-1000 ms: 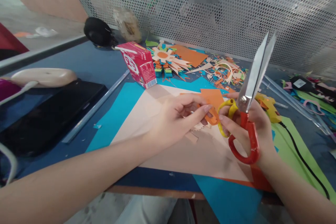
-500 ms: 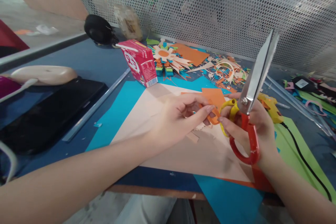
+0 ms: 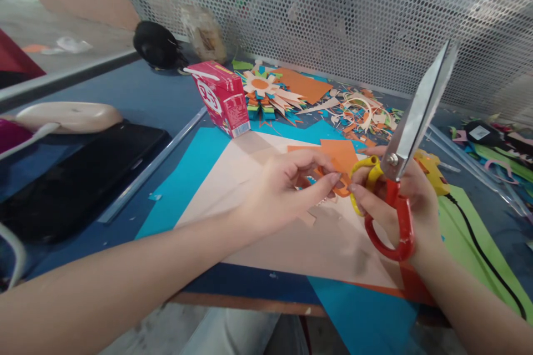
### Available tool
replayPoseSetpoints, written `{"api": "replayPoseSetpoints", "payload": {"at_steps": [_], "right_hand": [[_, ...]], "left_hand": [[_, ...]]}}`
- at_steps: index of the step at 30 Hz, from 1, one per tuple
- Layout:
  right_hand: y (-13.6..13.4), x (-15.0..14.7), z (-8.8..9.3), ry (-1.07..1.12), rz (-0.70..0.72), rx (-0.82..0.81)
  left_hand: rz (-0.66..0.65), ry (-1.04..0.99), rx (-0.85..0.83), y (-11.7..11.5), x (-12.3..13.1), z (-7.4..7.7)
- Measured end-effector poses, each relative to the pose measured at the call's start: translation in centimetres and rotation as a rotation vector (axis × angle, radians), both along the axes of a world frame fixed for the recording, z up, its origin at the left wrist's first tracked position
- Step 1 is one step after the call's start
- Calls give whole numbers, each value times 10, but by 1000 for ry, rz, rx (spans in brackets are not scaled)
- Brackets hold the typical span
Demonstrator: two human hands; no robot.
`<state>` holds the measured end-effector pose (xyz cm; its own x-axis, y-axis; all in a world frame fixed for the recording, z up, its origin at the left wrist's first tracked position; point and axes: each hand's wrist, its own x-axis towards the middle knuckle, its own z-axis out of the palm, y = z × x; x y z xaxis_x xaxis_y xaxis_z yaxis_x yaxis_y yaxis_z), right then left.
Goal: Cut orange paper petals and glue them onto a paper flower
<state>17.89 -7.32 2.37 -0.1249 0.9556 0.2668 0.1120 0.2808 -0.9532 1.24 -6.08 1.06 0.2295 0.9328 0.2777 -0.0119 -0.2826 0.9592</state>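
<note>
Between the thumb and fingers of my left hand point(image 3: 291, 183) is a small orange paper piece point(image 3: 342, 186). My right hand point(image 3: 416, 199) holds scissors point(image 3: 402, 219) with one red and one yellow handle, their blades pointing up and away. The thumb and fingertips of that hand come close to the right end of the orange piece; whether they pinch it too I cannot tell. Under both hands lies a pale pink paper sheet point(image 3: 258, 244) with small cut scraps. An orange sheet point(image 3: 339, 152) lies just behind my fingers.
A pink drink carton point(image 3: 227, 102) stands behind the sheet, near a layered paper flower point(image 3: 260, 86) and a scrap heap point(image 3: 366, 111). At left lie a black phone point(image 3: 83, 177) and a clear stick point(image 3: 154, 163); at right, a yellow glue gun point(image 3: 433, 172) with its cord. A perforated metal panel point(image 3: 333, 16) rises behind.
The scissors have tilted slightly, their tips shifting right. My fingers have barely moved, and the orange paper piece stays in my left hand.
</note>
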Motion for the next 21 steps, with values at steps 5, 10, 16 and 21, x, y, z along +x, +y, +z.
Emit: {"api": "replayPoseSetpoints", "payload": {"at_steps": [5,10,16,21], "right_hand": [[1,0,-1,8,7,5],[2,-1,-2,98,-4,25],[2,-1,0,51,-51,-5],[1,-2,0,-12,-32,-4]], "left_hand": [[-6,30,19,0,0,3],[-7,-7,-8,-1,-1,6],[9,-19,-24,-1,-1,6],[4,9,-9,-1,0,4]]}}
